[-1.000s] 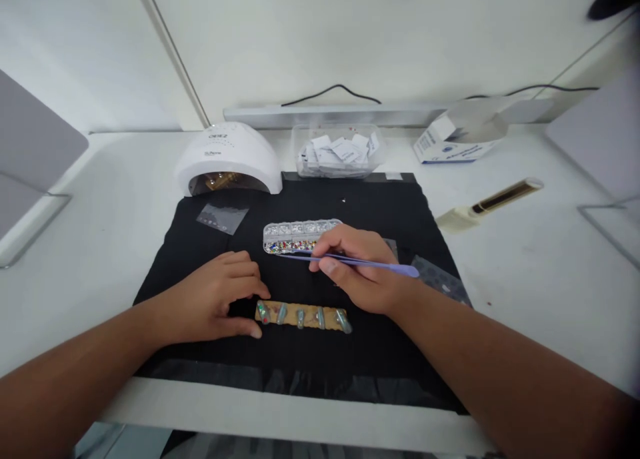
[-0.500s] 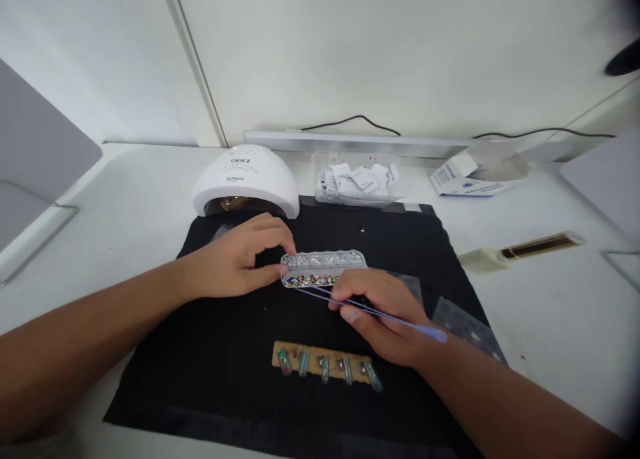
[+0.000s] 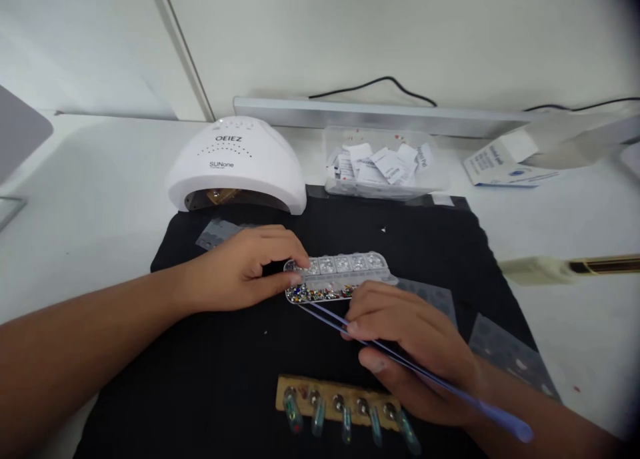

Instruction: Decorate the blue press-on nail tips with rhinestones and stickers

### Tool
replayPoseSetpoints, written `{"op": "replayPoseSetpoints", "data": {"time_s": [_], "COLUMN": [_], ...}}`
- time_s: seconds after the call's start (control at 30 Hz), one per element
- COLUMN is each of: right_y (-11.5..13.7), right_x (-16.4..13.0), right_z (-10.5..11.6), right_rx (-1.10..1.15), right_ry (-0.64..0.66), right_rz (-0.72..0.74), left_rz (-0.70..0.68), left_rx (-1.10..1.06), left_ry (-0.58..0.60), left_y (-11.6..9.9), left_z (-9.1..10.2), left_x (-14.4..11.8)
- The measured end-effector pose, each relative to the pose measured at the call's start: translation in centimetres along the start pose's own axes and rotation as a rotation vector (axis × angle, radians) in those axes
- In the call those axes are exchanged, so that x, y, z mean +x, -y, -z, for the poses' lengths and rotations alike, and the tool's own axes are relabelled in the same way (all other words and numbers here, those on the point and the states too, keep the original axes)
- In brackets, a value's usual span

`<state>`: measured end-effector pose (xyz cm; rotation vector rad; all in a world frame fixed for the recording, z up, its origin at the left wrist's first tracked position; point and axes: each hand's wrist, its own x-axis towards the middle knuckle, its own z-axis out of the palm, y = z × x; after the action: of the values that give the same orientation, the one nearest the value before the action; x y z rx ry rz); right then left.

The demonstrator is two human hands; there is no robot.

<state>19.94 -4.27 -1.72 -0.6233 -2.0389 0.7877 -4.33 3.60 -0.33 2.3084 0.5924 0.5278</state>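
Note:
A clear rhinestone box point(image 3: 345, 273) with several compartments of silver and coloured stones lies in the middle of a black mat point(image 3: 210, 379). My left hand point(image 3: 245, 269) grips the box's left end with thumb and fingers. My right hand point(image 3: 413, 349) holds purple tweezers point(image 3: 425, 375); their tips reach into the coloured stones at the box's front left. Nearer to me lies a tan strip point(image 3: 340, 402) carrying several blue-green nail tips with stones on them.
A white nail lamp point(image 3: 237, 165) stands at the mat's back left. Behind the mat sit a clear tub of paper packets point(image 3: 385, 169) and an open white box point(image 3: 510, 165). A cream-handled tool point(image 3: 565, 269) lies to the right; clear sheets point(image 3: 510, 355) lie on the mat's right side.
My left hand left the nail strip and took hold of the rhinestone box's left end. The tweezers' tips went into the coloured stones. The camera moved closer and lower.

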Motion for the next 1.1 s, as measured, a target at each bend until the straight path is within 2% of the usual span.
{"op": "replayPoseSetpoints", "data": {"time_s": [0.27,0.47,0.87,1.1], "right_y": [0.6,0.4,0.7,1.1], "right_x": [-0.2,0.1,0.2,0.3], "right_z": [-0.1,0.0,-0.1,0.3], "right_rx": [-0.185,-0.092,-0.121,-0.173], "right_ry": [-0.007,0.004,0.007,0.056], "right_rz": [-0.114,-0.098,-0.137,-0.099], "left_rz": [-0.018,-0.015,-0.010,-0.015], "left_rx": [0.002,0.008,-0.001,0.003], "left_ry": [-0.012,-0.017,-0.032,-0.030], "left_y": [0.0,0.0,0.0,0.1], "left_z": [-0.2,-0.3,-0.4,-0.4], "left_x": [-0.2,-0.2,-0.2,-0.2]}}
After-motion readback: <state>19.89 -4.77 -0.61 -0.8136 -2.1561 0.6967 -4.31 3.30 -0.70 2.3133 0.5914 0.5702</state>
